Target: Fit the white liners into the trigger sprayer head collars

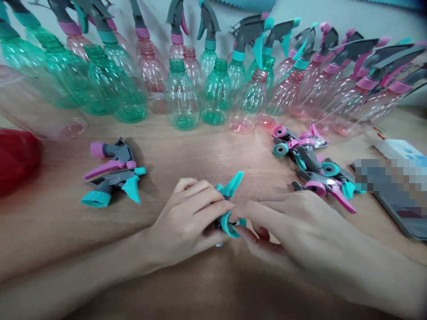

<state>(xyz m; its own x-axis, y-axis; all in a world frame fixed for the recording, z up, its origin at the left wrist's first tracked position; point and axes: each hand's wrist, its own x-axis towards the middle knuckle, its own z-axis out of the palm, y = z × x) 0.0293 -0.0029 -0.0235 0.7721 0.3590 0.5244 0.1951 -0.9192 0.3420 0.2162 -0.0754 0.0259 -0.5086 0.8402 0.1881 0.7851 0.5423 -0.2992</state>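
Note:
Above the near middle of the table, my left hand (190, 218) is wrapped round a trigger spray head (232, 184) with a teal trigger and a teal collar. My right hand (280, 226) pinches at the open collar, with its fingertips at the ring's mouth. Most of the sprayer's grey body is hidden behind the left fingers. To the left lie two loose spray heads, one with pink parts (111, 158) and one with teal parts (115, 184). A heap of pink and teal spray heads (310, 164) lies to the right.
Behind my hands stand rows of clear green bottles (215, 95) and pink bottles (247, 106), many topped with sprayers. A red object (18, 160) sits at the left edge. A phone (400, 200) and a white box (402, 151) lie at the right on the wooden table (207, 151).

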